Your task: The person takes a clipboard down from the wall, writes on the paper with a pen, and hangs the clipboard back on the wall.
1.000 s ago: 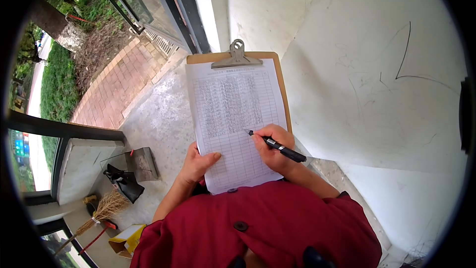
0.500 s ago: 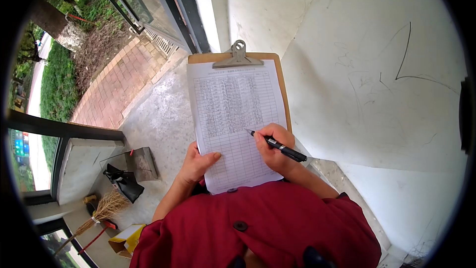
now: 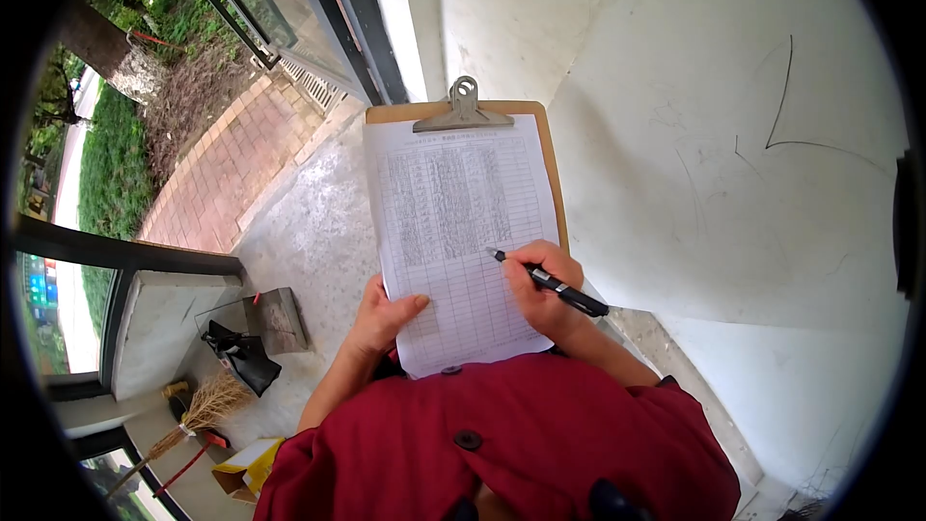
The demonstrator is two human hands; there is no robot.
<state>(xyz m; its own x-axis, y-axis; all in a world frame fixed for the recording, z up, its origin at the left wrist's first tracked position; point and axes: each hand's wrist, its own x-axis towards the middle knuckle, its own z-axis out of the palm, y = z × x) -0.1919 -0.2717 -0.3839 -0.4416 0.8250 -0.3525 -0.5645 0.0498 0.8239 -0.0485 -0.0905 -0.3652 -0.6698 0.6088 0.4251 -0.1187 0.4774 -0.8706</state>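
A brown clipboard (image 3: 553,178) is held upright against my body, its metal clip (image 3: 464,114) pinching several sheets at the top. The top paper form (image 3: 453,294) has a printed grid, with dense handwriting in the upper rows and blank rows lower down. My left hand (image 3: 388,316) grips the left edge of the clipboard and papers, thumb on top and fingers hidden underneath. A black pen (image 3: 564,291) is pinched in my right hand (image 3: 542,285); its tip is at the lower right end of the written rows. Whether the tip touches the paper I cannot tell.
A grey dustpan (image 3: 282,318) with a black bag (image 3: 241,355) stands on the floor at left, near a straw broom (image 3: 214,403) and a yellow box (image 3: 253,466). An open glass door (image 3: 280,10) leads to brick paving (image 3: 227,164). A marked white wall (image 3: 694,183) rises on the right.
My right hand and the pen have shifted slightly to the right across the form. My left hand keeps its grip on the clipboard in the same place.
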